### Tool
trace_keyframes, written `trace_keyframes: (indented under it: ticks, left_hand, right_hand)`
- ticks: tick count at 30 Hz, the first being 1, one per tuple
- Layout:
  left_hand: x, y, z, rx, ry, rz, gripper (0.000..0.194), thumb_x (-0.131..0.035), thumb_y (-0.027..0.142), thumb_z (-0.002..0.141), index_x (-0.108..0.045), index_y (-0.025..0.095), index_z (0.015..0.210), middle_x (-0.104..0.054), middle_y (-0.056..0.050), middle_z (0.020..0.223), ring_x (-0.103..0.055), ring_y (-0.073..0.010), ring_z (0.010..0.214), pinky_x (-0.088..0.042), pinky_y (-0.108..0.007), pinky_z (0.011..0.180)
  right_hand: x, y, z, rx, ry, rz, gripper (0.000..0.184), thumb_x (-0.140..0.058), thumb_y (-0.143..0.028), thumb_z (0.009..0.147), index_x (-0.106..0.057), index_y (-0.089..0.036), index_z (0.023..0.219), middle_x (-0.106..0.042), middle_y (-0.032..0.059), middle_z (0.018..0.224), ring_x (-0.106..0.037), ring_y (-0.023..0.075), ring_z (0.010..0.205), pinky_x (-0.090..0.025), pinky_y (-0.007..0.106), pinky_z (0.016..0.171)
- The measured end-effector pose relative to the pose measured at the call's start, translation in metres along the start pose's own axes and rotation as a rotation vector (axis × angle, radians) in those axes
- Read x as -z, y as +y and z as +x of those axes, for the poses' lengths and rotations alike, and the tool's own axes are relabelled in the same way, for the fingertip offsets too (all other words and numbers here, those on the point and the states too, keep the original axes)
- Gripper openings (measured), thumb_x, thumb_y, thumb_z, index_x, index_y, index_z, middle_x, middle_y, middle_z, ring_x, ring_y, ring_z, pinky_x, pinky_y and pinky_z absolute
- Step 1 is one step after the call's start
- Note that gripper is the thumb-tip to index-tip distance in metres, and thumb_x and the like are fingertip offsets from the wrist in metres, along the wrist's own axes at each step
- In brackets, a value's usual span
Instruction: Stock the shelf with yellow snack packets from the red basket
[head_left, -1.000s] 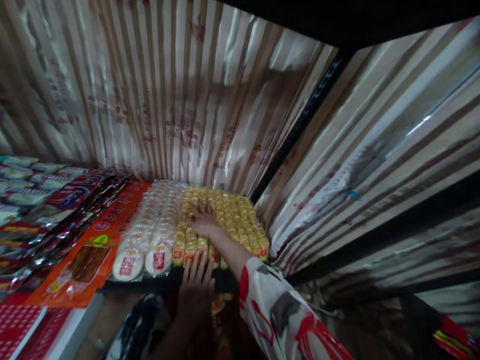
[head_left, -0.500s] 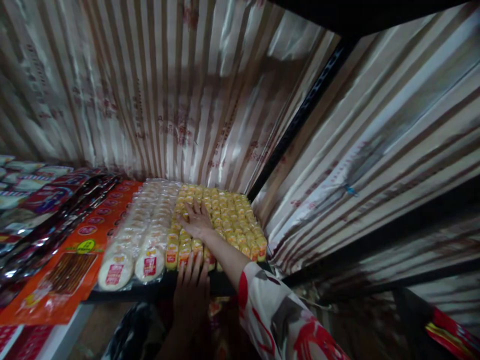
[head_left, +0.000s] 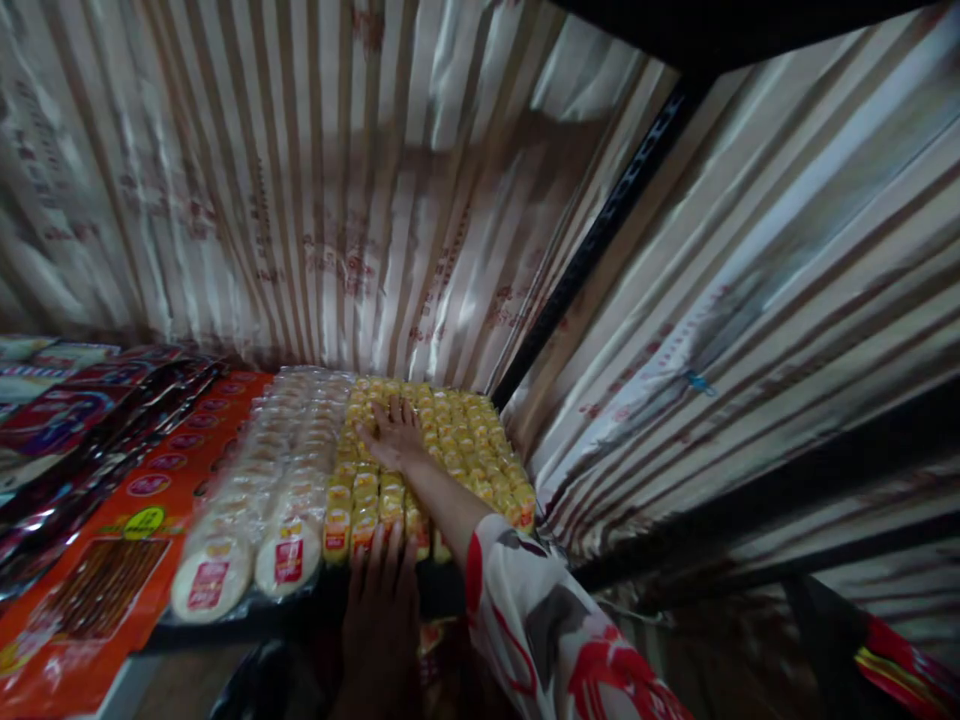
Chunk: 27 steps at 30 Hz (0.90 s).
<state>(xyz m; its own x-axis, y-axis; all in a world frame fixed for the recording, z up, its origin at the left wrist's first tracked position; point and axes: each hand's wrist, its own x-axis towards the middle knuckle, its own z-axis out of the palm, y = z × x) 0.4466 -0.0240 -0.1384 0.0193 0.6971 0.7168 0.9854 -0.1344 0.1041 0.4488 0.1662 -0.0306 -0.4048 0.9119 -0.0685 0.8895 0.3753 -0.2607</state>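
Yellow-wrapped snacks (head_left: 476, 460) stand in tight rows on a black shelf (head_left: 441, 592), just below the centre of the frame. Across their upper left part lies the person's right hand (head_left: 396, 438), palm down, its grip spread with the thumb out to the side; a white, red and grey sleeve (head_left: 551, 615) runs from it to the lower right. Below, in shadow, the left hand (head_left: 381, 600) has its fingers extended, slightly apart, tips at the snacks' front ends. Just left sit clear-wrapped round white cakes (head_left: 289, 558), then an orange packet (head_left: 150, 490) and dark glossy packets (head_left: 97, 430) toward the left edge. Striped sheeting (head_left: 300, 180) fills the top of the frame.
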Motion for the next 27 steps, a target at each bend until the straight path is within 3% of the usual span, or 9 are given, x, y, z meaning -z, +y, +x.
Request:
trace_keyframes:
  ticks: [7,11,19,24,27]
  left_hand:
    - [-0.004,-0.001,-0.006,-0.012,-0.012,-0.009,0.045,-0.048,0.012,0.081,-0.055,0.016,0.125,-0.051,-0.012,0.136,-0.017,-0.0266,0.141,-0.011,-0.049,0.116]
    - [-0.003,-0.002,-0.006,-0.002,-0.015,-0.01,0.045,-0.046,0.013,0.082,-0.054,0.017,0.126,-0.05,-0.01,0.136,-0.019,-0.0254,0.14,-0.012,-0.049,0.116]
    - [-0.003,-0.001,-0.004,0.004,-0.007,-0.08,0.049,-0.044,0.011,0.08,-0.052,0.014,0.128,-0.053,-0.013,0.133,-0.019,-0.026,0.14,-0.012,-0.049,0.117]
    - [-0.005,-0.002,-0.006,-0.012,0.013,-0.083,0.056,-0.046,0.012,0.079,-0.045,0.014,0.135,-0.053,-0.014,0.133,-0.019,-0.0265,0.14,-0.012,-0.049,0.116]
    - [-0.006,-0.003,-0.007,-0.004,0.014,-0.065,0.061,-0.047,0.01,0.078,-0.039,0.015,0.138,-0.053,-0.014,0.133,-0.019,-0.0264,0.14,-0.013,-0.049,0.116]
  right_hand:
    - [0.011,0.003,0.002,-0.012,-0.059,0.036,0.072,-0.025,-0.067,0.086,-0.024,-0.027,0.145,-0.006,0.0041,0.156,0.002,0.0273,0.142,-0.003,0.045,0.113]
    - [0.012,0.006,0.002,-0.023,0.041,0.019,0.065,-0.027,-0.064,0.087,-0.032,-0.031,0.142,-0.007,0.0014,0.156,0.003,0.0297,0.142,0.002,0.05,0.111]
    - [-0.005,0.008,0.005,-0.046,0.037,0.047,0.063,-0.021,-0.063,0.089,-0.022,-0.034,0.145,-0.006,-0.003,0.156,0.002,0.0281,0.142,-0.002,0.051,0.111]
    - [0.002,0.009,0.005,-0.034,-0.005,0.11,0.064,-0.023,-0.068,0.086,-0.026,-0.038,0.143,-0.008,-0.0047,0.155,0.005,0.0289,0.142,0.002,0.053,0.111]
    - [0.009,0.014,0.006,-0.036,0.058,0.109,0.067,-0.019,-0.07,0.086,-0.028,-0.036,0.142,-0.009,-0.0022,0.156,0.006,0.0272,0.142,0.007,0.052,0.111]
